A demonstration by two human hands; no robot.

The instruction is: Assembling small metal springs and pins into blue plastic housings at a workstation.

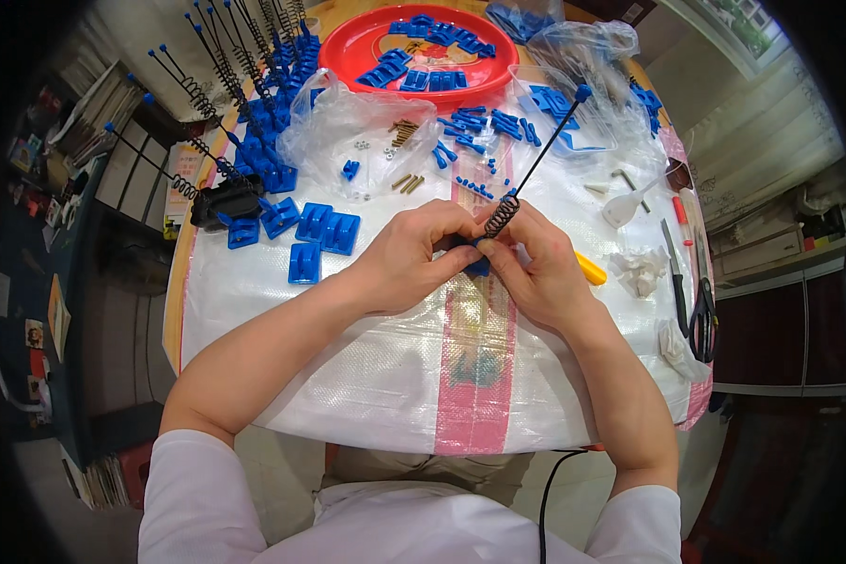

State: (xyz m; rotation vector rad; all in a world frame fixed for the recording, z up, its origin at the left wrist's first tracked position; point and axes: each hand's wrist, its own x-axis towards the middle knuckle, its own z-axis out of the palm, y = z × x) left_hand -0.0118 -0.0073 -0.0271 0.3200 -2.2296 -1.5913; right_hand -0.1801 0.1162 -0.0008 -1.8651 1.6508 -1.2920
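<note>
Over the middle of the table, my left hand [418, 256] and my right hand [538, 266] meet around one assembly, the fingers of each closed on it. It is a black coil spring [502, 217] with a thin black rod slanting up to the right, tipped by a blue cap [582, 92]. A blue plastic base [479, 268] shows at its lower end, mostly hidden by my fingers. Left of my left hand lie loose blue bases [340, 233]. A yellow handle [590, 269] pokes out beside my right hand.
A red tray [336, 45] with blue parts stands at the back. Finished-looking spring pieces [268, 155] crowd the far left. Bolts [408, 183], a plastic bag [324, 141] and small blue parts [465, 132] lie ahead. A knife [678, 291] and scissors [702, 320] lie right.
</note>
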